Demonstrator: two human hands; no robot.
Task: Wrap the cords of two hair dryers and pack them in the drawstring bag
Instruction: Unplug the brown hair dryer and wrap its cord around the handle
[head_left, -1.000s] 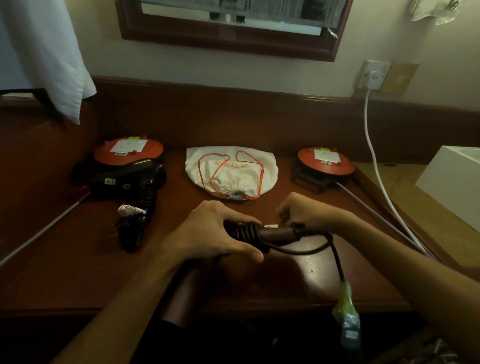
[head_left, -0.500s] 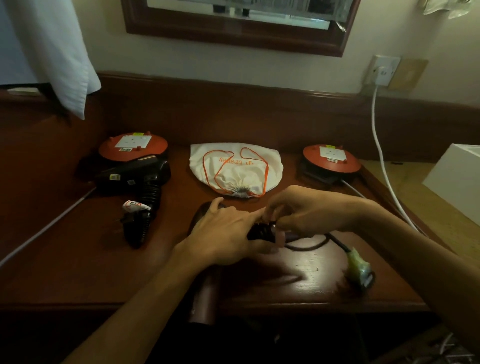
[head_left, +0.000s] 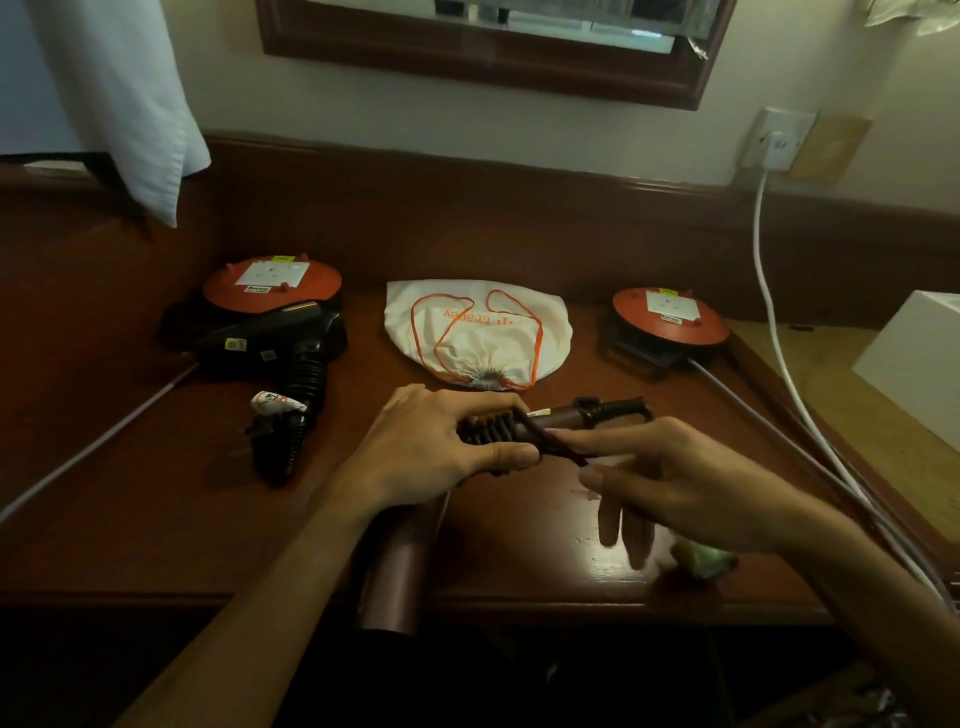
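Note:
A brown hair dryer (head_left: 395, 577) lies near the desk's front edge, barrel hanging over it, handle pointing right. My left hand (head_left: 441, 447) grips the handle over the black cord coils (head_left: 493, 431) wound around it. My right hand (head_left: 670, 483) pinches the cord's loose end just right of the coils; the green-wrapped plug (head_left: 701, 558) shows blurred under that hand. A black hair dryer (head_left: 280, 348), cord wound on its handle, lies at the left. The white drawstring bag (head_left: 478, 327) with orange cords lies closed at the back centre.
Two orange cable reels stand at the back: one (head_left: 272, 280) behind the black dryer, one (head_left: 670, 317) at the right. Grey and white cables (head_left: 779, 447) run along the desk's right edge to a wall socket (head_left: 779, 137). A white box (head_left: 919, 358) stands at the far right.
My right hand has brought the cord around the handle and dropped lower to the right. The plug moved from hanging below the desk edge to under my right hand.

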